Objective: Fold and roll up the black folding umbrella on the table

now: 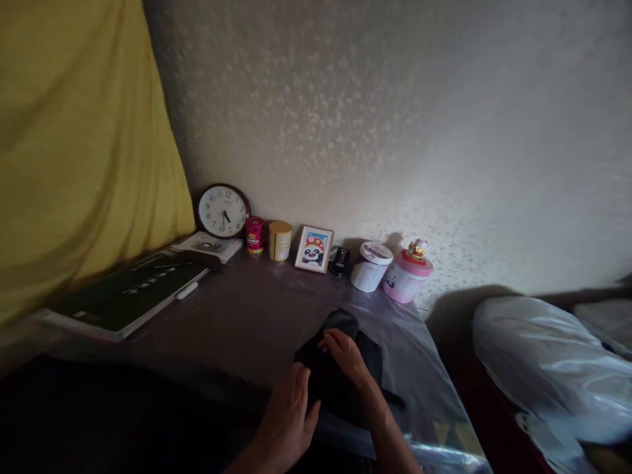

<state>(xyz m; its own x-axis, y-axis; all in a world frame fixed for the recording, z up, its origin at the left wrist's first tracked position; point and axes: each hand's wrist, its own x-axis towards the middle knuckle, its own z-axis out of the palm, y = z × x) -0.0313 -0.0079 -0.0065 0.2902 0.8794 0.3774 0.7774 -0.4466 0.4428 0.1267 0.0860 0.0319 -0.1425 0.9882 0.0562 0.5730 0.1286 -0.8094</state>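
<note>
A black cloth item point(343, 322), perhaps a bag or folded garment, lies crumpled at the near side of the table; its exact kind is too dark to tell. My right hand point(345, 355) is over its middle, with the fingers curled and the fingertips closed on the fabric. At the near left edge of the black cloth is my left hand point(290, 411). Its fingers are bent towards the cloth, and the thumb stands apart from them. A dark strap-like end point(394, 399) sticks out on the right, beyond my right wrist.
A clear cover lies over the table point(237, 316). Along the wall stand a clock point(224, 210), a red can point(255, 236), a yellow can point(280, 241), a framed panda picture point(314, 250), a small black object point(340, 261), a white tub point(370, 268) and a pink tub point(405, 279). A large dark-green book point(133, 293) lies left.
</note>
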